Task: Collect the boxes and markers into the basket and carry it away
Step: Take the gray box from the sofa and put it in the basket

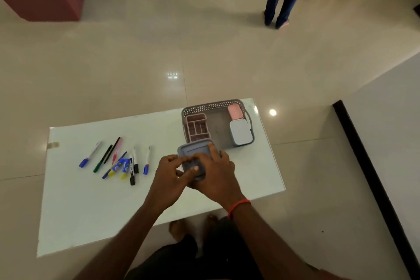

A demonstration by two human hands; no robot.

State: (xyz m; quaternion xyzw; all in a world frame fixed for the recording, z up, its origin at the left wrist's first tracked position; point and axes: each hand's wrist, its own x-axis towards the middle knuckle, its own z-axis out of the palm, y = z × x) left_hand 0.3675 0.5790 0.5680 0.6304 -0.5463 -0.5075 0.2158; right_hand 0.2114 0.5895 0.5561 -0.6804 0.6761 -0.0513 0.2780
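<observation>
Both my hands clamp a grey box [193, 150]: left hand [169, 174] at its near edge, right hand [216, 175] curled over its top, just before the basket [211, 104]. In the basket sit a pink tray [196, 128], pink box [235, 111] and blue box [241, 132]. Markers [118, 161] lie loose on the table [91, 211], left.

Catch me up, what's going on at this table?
A person grips a grey square plastic box with the left hand and right hand, at the near edge of the grey perforated plastic basket. A pink divided tray, a small pink box and a pale blue box sit inside. The loose markers lie on the white table, not yet collected.
</observation>
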